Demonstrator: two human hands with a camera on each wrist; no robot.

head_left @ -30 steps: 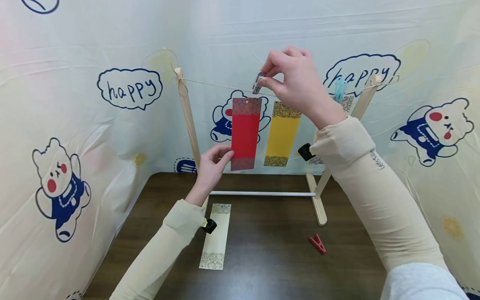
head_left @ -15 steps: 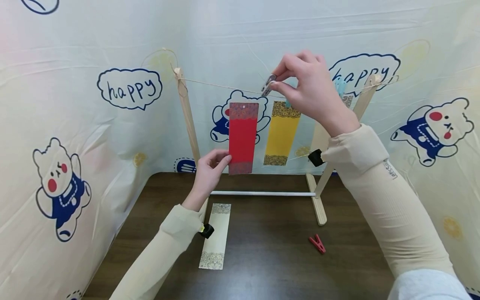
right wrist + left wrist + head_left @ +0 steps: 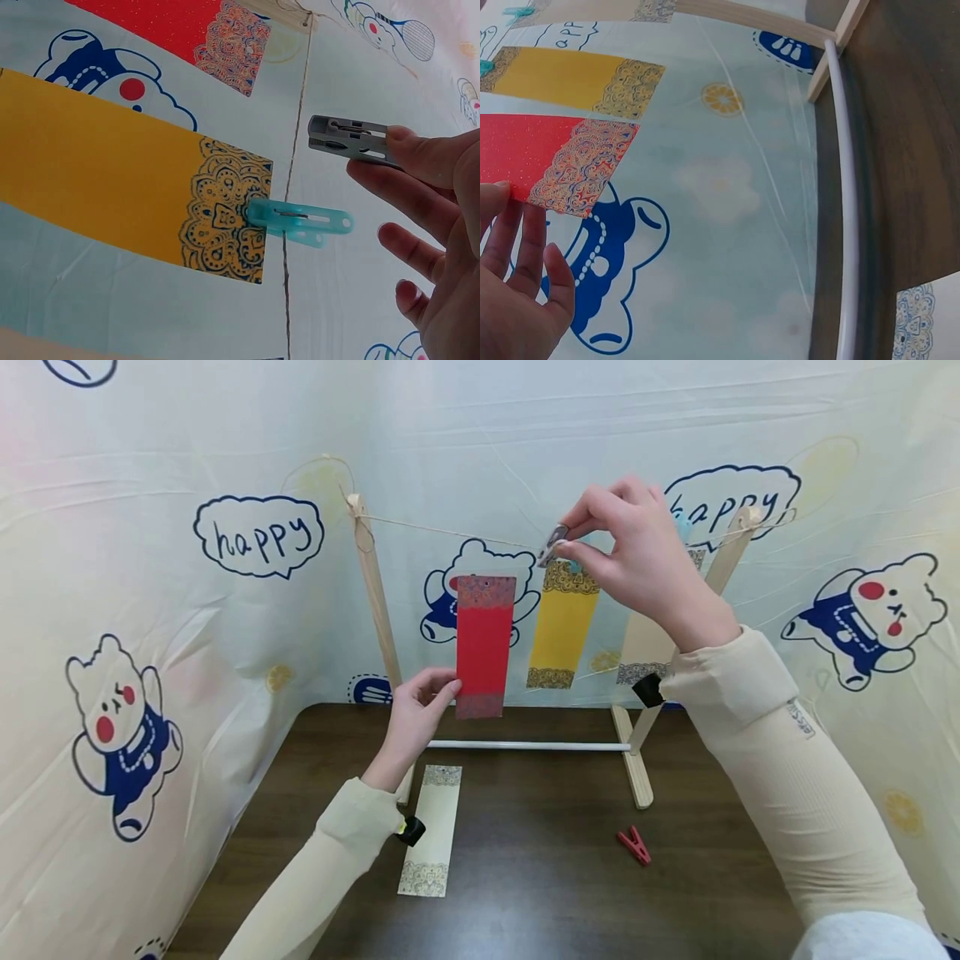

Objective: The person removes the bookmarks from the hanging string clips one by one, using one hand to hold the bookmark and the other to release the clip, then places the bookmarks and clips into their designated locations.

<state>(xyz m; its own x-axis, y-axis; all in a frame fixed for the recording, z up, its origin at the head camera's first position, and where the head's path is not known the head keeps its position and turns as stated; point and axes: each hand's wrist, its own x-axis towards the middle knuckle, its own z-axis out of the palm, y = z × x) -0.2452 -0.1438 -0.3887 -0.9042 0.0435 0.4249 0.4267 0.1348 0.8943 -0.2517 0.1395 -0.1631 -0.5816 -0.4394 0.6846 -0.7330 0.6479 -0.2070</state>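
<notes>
My left hand pinches a red paper bookmark by its lower left edge, between thumb and fingers. The bookmark is upright, its patterned top edge below the string. My right hand pinches a grey clothespin between thumb and forefinger, its jaws closed and pointing towards the string in the right wrist view. A yellow bookmark hangs from the string by a teal clothespin, just below my right hand. A cream bookmark hangs further right, partly hidden by the right hand and wrist.
The string runs between two wooden posts, joined low down by a white rod. On the dark table lie another cream bookmark and a red clothespin. A printed cloth hangs behind.
My right hand has moved right and down with the grey clothespin, away from the red bookmark's top. My left hand has lowered the red bookmark slightly and shifted it left.
</notes>
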